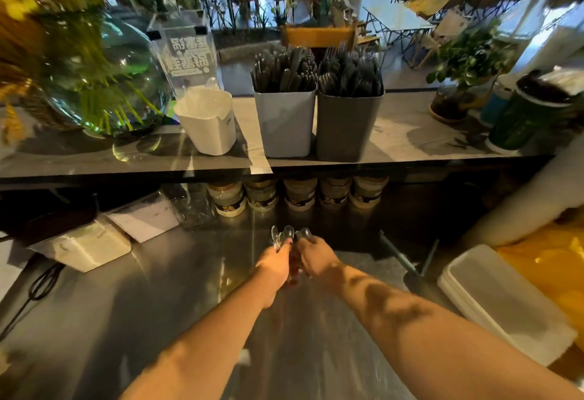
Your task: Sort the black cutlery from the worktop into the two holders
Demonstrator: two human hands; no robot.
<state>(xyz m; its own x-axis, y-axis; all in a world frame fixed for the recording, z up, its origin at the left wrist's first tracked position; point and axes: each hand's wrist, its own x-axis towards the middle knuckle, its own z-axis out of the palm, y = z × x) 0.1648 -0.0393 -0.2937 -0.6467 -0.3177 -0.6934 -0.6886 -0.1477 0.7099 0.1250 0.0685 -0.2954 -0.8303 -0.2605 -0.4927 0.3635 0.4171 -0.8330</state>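
Two holders stand side by side on the raised shelf: a light grey holder (286,121) packed with black cutlery (284,69) and a dark grey holder (346,125) packed with black forks (347,72). Low over the steel worktop (158,305), my left hand (275,265) and my right hand (317,260) meet. Together they grip a small bunch of spoons (289,235) whose bowls stick out past the fingers toward the shelf. The spoon bowls look shiny and see-through. The handles are hidden inside my hands.
A white cup (208,121) and a glass vase (107,83) with yellow flowers stand left of the holders. Jars (297,199) line up under the shelf. White containers (85,248) lie at the left, white trays (502,298) at the right, a potted plant (464,65) and dark cup (531,112) on the shelf's right.
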